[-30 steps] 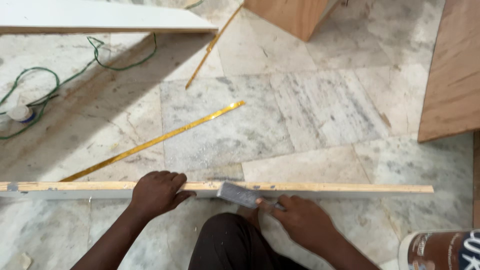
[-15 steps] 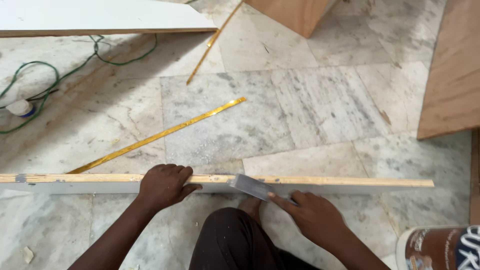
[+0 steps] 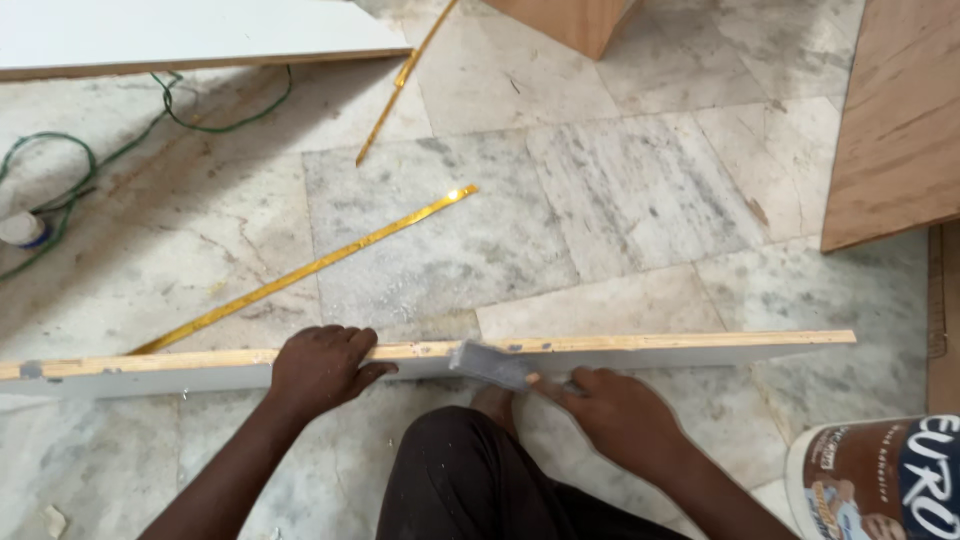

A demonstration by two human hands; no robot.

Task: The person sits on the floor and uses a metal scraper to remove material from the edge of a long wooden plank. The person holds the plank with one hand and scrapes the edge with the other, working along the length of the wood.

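A long white-faced board (image 3: 680, 352) stands on edge across the floor, its raw wooden edge facing up. My left hand (image 3: 322, 368) grips over that top edge near the middle and steadies it. My right hand (image 3: 612, 408) holds a small grey scraper-like blade (image 3: 490, 364) with a short wooden handle, and the blade lies flat on the board's edge just right of my left hand. My knee in dark trousers (image 3: 470, 480) sits below, between my arms.
Two gold metal strips (image 3: 310, 268) (image 3: 405, 78) lie on the marble floor beyond the board. A green cable (image 3: 70, 170) loops at the left, beside a white panel (image 3: 190, 35). A plywood sheet (image 3: 900, 120) lies at right, and a glue container (image 3: 880, 480) at bottom right.
The blade has slid a little along the board's edge, and my right hand has shifted with it. My left hand keeps its grip in the same place.
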